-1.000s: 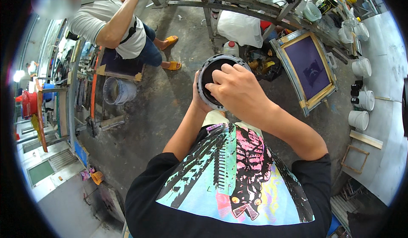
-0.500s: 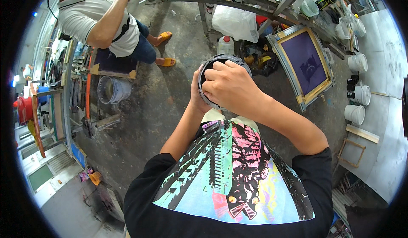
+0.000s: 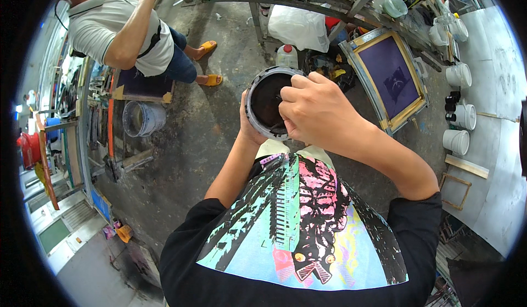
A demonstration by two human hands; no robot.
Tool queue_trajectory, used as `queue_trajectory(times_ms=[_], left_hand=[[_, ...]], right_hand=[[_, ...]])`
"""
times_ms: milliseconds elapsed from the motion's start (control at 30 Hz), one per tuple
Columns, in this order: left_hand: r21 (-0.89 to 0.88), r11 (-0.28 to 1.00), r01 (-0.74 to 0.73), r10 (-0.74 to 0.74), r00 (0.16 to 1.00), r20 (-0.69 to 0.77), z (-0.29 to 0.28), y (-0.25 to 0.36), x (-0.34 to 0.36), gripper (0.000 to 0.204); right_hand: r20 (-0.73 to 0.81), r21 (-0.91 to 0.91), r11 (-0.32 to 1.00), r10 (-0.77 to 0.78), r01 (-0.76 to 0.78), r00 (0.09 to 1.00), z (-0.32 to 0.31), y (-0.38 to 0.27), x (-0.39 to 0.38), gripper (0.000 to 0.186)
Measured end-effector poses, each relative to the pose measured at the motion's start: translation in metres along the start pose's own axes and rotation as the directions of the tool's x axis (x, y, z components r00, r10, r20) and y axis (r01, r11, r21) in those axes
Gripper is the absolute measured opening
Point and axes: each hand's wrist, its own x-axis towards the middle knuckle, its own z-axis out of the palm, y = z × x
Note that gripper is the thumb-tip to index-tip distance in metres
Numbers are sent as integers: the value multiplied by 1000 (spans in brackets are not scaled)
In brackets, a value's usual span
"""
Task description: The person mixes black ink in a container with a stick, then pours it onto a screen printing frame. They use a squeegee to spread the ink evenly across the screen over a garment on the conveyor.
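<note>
A round grey tub [image 3: 269, 70] with a notched rim is in front of my body, its mouth turned up toward me. Dark, nearly black stuff [image 3: 266, 101] shows inside. My left hand [image 3: 250, 125] grips the tub from its left side, mostly hidden behind the wall. Over the right part of the mouth, my right hand [image 3: 314, 109] is closed with fingers curled inward. A small dark piece shows beneath its fingers, but what it grips is hidden.
At the far left stands another person [image 3: 123, 38] in a light shirt. A dirty pail [image 3: 144, 119] sits on the floor to the left. Beyond the tub is a red-capped jug [image 3: 287, 57]. A framed screen [image 3: 387, 76] leans at right, near several white buckets [image 3: 457, 141].
My right hand has moved right across the tub's mouth, uncovering more of the dark inside. The tub has shifted slightly left in view, with my left hand still on it.
</note>
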Motion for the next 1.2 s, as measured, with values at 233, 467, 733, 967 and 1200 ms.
queue_trajectory(times_ms=[233, 467, 733, 967, 1200], left_hand=[[23, 999, 23, -20, 995, -100, -5, -2, 4, 51], [218, 975, -42, 76, 986, -151, -1, -6, 13, 67], [255, 946, -201, 275, 912, -303, 9, -32, 30, 64], [188, 968, -165, 212, 939, -271, -6, -43, 39, 59], [74, 997, -5, 23, 968, -251, -22, -69, 39, 58]], right_hand=[[-30, -101, 995, -6, 3, 1000, -29, 5, -5, 6], [-52, -178, 984, 8, -17, 999, -43, 9, -13, 8], [-172, 182, 941, 317, -286, 933, -14, -1, -60, 18], [-159, 378, 853, 442, -359, 883, -8, 19, -72, 19], [-123, 382, 885, 335, -267, 934, -5, 50, -70, 17]])
